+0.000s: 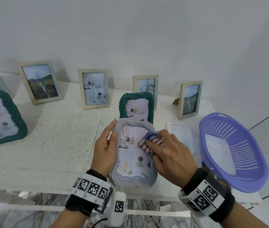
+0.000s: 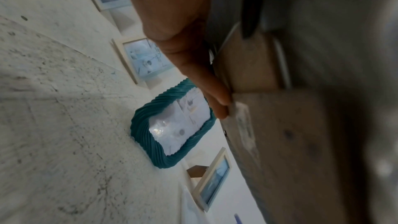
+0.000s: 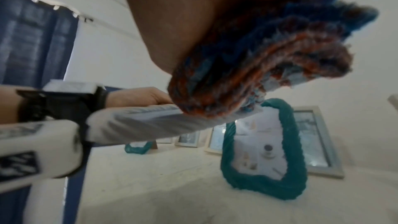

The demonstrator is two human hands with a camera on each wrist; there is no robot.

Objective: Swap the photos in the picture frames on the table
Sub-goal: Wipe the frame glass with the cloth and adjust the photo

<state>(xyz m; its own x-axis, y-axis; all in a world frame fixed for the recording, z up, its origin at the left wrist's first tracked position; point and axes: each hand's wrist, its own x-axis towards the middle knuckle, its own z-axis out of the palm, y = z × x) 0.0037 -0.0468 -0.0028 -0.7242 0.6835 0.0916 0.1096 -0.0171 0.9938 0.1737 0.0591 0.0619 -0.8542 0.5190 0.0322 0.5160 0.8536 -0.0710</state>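
- A pale grey, ribbed, wavy-edged picture frame (image 1: 134, 155) is held off the white worktop (image 1: 48, 137) near its front edge, glass side up, with a photo collage visible behind the glass.
- The frame's left edge is gripped by the left hand (image 1: 105, 148), thumb on the front, fingers curled round to the brown backing board, as the left wrist view shows.
- A bunched red, white and blue striped cloth (image 1: 150, 143) is clutched by the right hand (image 1: 168, 153) and pressed on the upper right part of the glass; the step is judged to be wiping rather than swapping.
- A dark green ribbed frame (image 1: 136, 106) stands just behind the held frame, apparently touching or nearly touching its top edge; contact cannot be confirmed.
- Four pale wooden frames stand along the back edge, and a purple plastic colander (image 1: 232, 150) lies at the right end beside a translucent lid (image 1: 180, 135).
- Risks, as judged:
  - the green frame could be knocked over if the held frame is pushed further back while being rubbed;
  - the one-sided grip could be twisted loose by heavy pressure on the far side of the glass;
  - the photo swap itself is not seen to be underway.
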